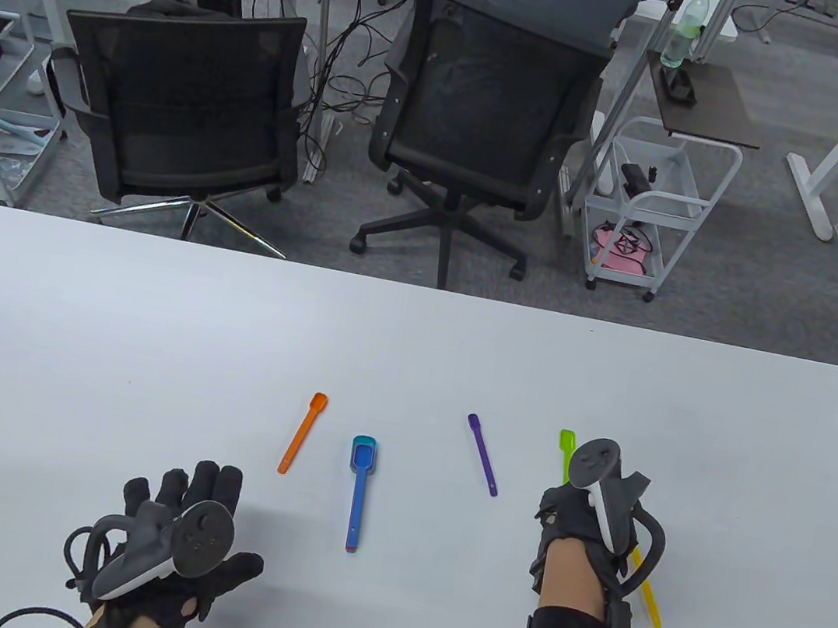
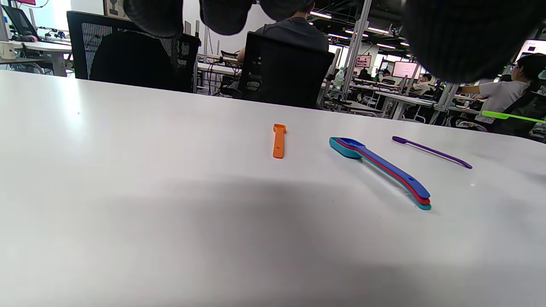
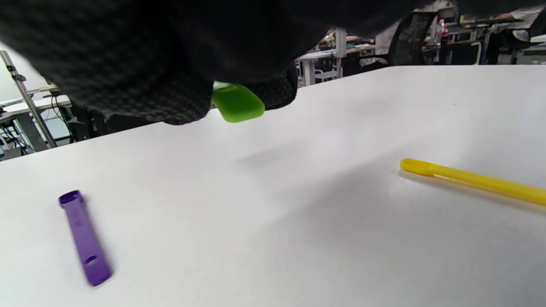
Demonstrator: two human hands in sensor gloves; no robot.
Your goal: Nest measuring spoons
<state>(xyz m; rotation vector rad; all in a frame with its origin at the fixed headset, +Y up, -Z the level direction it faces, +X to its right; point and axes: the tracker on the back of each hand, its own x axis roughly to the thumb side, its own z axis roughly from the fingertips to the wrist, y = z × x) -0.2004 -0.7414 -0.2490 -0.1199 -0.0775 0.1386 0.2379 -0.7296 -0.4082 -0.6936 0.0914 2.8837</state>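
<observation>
A blue spoon lies nested on a red and a teal one at the table's middle; the stack also shows in the left wrist view. An orange spoon lies to its left and a purple spoon to its right. My right hand grips a green spoon and holds it a little above the table; in the right wrist view its end sticks out from under the gloved fingers. A yellow spoon lies partly hidden under my right wrist. My left hand is spread open and empty, near the front left.
The white table ends at a far edge with two black office chairs behind it. A white cart stands further back right.
</observation>
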